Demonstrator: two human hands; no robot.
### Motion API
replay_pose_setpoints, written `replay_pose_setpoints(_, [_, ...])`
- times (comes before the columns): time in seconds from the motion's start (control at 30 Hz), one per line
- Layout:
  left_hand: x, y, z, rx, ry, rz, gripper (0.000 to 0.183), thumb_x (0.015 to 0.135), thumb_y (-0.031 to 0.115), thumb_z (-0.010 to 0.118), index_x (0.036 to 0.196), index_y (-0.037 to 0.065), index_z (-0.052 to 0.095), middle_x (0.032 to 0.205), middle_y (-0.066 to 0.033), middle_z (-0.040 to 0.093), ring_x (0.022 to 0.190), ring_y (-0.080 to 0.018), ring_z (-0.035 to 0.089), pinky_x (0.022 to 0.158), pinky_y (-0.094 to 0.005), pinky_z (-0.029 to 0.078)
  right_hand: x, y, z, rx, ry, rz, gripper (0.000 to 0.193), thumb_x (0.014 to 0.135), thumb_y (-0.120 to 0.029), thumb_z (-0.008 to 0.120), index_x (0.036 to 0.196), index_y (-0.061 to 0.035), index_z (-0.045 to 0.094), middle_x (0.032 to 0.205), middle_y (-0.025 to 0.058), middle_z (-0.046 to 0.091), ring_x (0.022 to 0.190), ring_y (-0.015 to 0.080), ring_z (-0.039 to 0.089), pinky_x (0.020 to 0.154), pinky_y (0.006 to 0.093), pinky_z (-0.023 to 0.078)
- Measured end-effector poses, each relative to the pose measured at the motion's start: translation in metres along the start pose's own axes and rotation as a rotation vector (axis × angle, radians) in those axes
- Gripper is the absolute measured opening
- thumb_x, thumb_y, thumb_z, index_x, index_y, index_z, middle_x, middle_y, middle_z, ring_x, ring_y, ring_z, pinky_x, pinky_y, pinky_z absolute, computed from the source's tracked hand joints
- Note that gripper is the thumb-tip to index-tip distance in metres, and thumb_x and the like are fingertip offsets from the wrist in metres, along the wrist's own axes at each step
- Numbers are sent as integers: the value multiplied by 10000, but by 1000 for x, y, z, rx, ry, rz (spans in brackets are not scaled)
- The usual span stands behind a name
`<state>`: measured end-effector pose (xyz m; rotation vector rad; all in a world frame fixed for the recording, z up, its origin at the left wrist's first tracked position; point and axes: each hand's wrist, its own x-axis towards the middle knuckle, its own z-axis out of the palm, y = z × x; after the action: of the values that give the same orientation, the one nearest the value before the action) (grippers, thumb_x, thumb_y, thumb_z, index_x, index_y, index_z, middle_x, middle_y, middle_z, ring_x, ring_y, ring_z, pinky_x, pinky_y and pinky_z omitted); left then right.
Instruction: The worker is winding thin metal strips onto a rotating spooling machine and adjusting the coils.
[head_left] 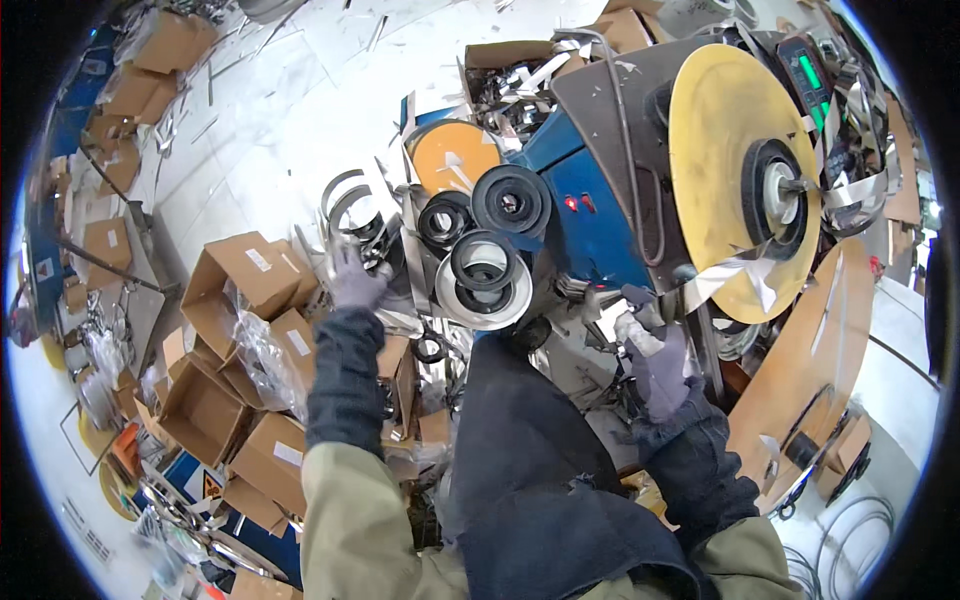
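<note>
My left hand (358,278), in a pale grey glove, reaches to a cluster of metal and dark rings (362,222), its fingers apart and touching the nearest ones. My right hand (655,362) wears a similar glove with whitish patches at the fingers. Its fingers are curled, and what they hold is hidden. Just beyond it, a shiny metal strip (725,282) runs down from the large yellow disc (735,150), which carries a black-rimmed hub (775,200). Between my hands stand stacked dark rolls (512,200) and a white-rimmed roll (448,300).
An orange round plate (455,155) and a blue machine housing (590,225) lie ahead. Open cardboard boxes (205,410) crowd the left. A box of metal scraps (510,90) stands at the back. At the right are a tan curved panel (815,345) and a device with a green display (808,72).
</note>
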<state>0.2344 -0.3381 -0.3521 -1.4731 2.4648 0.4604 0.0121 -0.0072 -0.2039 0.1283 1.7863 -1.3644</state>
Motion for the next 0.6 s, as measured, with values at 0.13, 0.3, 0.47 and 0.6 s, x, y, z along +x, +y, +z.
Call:
replay_pose_setpoints(0.13, [61,-15,9,82,-285,59,981,654,449,735,1422,102,233,1479,-138,214,1387,-298,129,1123,-480,75,2,-13,16,71,-13,-60,472,828,-74,584,1242,94,431,820,53,577,730,103,536,677,225,429])
replay_pose_setpoints(0.3, [73,12,6,301,-370,68,633,724,416,667,1226,72,494,1203,-156,555,1179,-303,474,1042,-412,287,1,-24,27,-14,88,-62,363,848,-107,600,1160,65,528,808,12,568,713,84,515,665,217,411])
replay_pose_setpoints(0.47, [74,2,35,274,-249,130,431,777,396,582,1088,100,612,1058,-152,630,1030,-300,586,905,-390,436,10,5,2,17,-61,-228,412,816,-90,644,1174,65,514,816,-18,559,701,54,495,637,215,409])
replay_pose_setpoints(0.6, [88,-28,4,-122,-210,11,361,776,311,636,1028,54,621,825,-133,658,822,-262,640,747,-337,492,-2,-22,22,39,13,-124,421,805,-82,656,1173,62,513,802,-28,551,686,53,485,633,220,407])
